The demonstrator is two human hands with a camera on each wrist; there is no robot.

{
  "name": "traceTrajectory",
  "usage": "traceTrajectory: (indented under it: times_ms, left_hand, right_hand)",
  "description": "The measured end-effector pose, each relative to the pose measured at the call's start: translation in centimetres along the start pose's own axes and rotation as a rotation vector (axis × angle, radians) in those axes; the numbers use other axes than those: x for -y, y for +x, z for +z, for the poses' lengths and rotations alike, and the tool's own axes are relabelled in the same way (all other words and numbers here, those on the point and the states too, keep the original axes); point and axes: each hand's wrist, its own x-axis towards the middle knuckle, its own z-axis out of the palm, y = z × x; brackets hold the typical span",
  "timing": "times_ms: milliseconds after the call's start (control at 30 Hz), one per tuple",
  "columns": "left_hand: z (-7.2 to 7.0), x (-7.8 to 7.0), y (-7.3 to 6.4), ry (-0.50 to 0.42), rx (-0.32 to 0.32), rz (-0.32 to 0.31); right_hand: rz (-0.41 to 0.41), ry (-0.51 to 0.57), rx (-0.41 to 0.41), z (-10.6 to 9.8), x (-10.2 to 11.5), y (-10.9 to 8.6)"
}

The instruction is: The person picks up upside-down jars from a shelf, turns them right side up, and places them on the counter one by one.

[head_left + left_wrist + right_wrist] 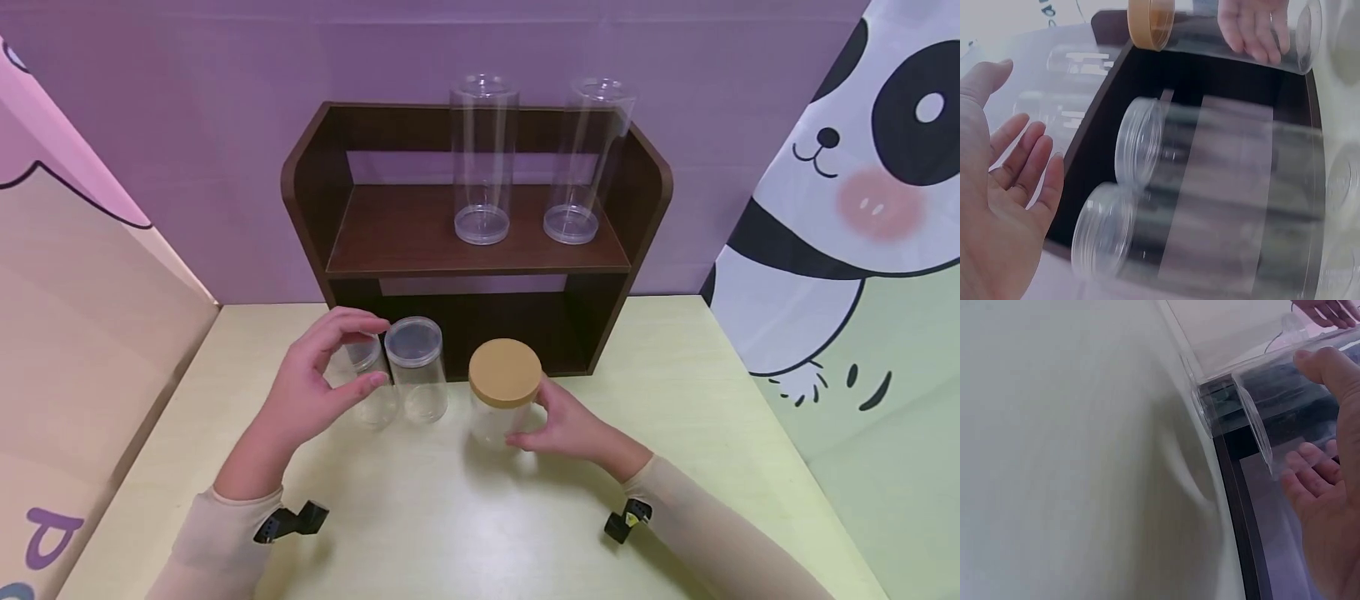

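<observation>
My right hand (566, 425) grips a clear plastic jar with a tan lid (505, 372), thumb on one side and fingers round the other. In the right wrist view, the base of that clear jar (1250, 419) shows beside the fingers, with a shadow on the table below. My left hand (307, 379) holds nothing; its fingers and thumb are spread beside two clear-lidded jars, the nearer one (377, 410) partly behind it and the other (417, 379) to its right. The left wrist view has a gap between this hand (1010, 181) and the jar lids (1104, 231).
A dark brown two-tier shelf (420, 237) stands at the back of the pale table (420, 517). On its upper board are two tall clear cylinders, one near the middle (482, 225) and one at right (572, 225). Printed cloth panels (855, 317) enclose the table.
</observation>
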Motion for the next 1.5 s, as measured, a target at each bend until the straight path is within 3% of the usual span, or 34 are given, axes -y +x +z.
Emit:
traceTrajectory:
  times_ms: [267, 533, 667, 967, 1500]
  left_hand:
    - [-1.8, 0.5, -1.0, 0.018, -0.063, -0.024]
    - [-2.5, 0.9, -1.4, 0.04, -0.083, -0.065]
    - [-2.6, 1.0, -1.6, 0.043, -0.084, -0.078]
    - [-2.7, 1.1, -1.5, 0.001, -0.095, -0.035]
    - [-2.7, 0.8, -1.6, 0.007, -0.119, -0.089]
  right_hand:
    - [-0.011, 0.043, -0.026, 0.4, -0.9, 2.8]
    - [-0.038, 0.04, -0.03, 0.5, -1.2, 4.4]
    - [-0.021, 0.035, -0.038, 0.7, -1.5, 4.6]
    - [0.048, 0.042, -0.062, 1.2, -1.8, 4.6]
    - [0.114, 0.027, -0.122, 3.0, -2.6, 4.1]
